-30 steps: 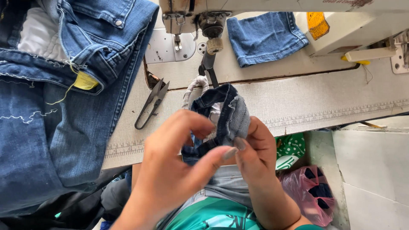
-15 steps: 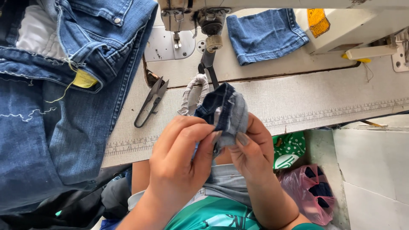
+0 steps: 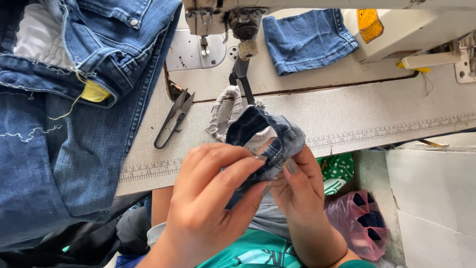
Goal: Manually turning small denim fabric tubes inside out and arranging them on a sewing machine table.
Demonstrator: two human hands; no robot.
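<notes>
**Head view: both hands pinching a small denim piece at the sewing table**

Head camera, its only view, showed the left hand point(image 3: 208, 198) and the right hand point(image 3: 302, 191) at lower centre, both closed on a small folded piece of dark blue denim point(image 3: 265, 136), thumbs and fingertips pinching its turned edge. That piece was held in the air just in front of the pale grey sewing table point(image 3: 377, 116), not under the needle. By this picture, the folding seemed to be in hand and no stitching of this piece had begun; how much folding remained could not be told.

Counted: one pair of black thread snips point(image 3: 174, 119) lying left of centre, one white sewing machine point(image 3: 396, 30) along the top, one loose square of blue denim point(image 3: 307, 39) at upper centre, and one large blue denim garment point(image 3: 64, 124) filling the left side.
</notes>
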